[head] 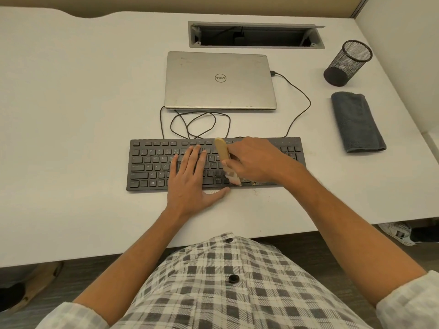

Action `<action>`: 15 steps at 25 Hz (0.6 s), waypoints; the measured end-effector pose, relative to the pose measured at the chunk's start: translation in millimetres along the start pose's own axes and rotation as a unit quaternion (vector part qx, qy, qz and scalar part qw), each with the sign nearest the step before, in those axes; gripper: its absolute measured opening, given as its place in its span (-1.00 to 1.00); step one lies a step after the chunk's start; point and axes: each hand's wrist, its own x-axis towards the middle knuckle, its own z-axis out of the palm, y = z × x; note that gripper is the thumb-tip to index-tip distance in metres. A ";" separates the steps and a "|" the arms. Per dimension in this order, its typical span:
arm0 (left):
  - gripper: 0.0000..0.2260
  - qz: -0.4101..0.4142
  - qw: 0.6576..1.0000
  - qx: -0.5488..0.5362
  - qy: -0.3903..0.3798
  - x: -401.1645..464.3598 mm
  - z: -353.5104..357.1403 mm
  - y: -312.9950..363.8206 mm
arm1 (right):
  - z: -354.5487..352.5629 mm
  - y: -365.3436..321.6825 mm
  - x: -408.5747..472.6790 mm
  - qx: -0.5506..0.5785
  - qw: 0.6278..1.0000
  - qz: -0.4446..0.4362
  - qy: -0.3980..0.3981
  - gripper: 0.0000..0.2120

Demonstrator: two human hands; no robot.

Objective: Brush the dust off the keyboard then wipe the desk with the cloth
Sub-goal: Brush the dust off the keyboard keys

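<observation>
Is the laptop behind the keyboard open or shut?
Shut. The laptop lies flat on the desk with its silver lid down, logo facing up, and no screen or keys showing.

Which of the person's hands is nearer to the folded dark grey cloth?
Right. The right hand, gripping the wooden brush, is nearer the folded dark grey cloth; the left hand rests flat farther left.

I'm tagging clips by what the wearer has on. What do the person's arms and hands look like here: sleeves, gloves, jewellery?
Both hands, left hand and right hand, are bare: no gloves, and no rings or watch in view. The forearms are uncovered. The sleeves are pushed up near the elbows, in pale white-and-grey check, matching the checked shirt with dark buttons.
</observation>
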 end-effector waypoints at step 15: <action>-0.55 -0.002 0.995 -0.062 0.079 0.6 0.6 -4.6 | 18.1 -4.4 -6.1 0.042 0.998 -0.011 0.047 -0.76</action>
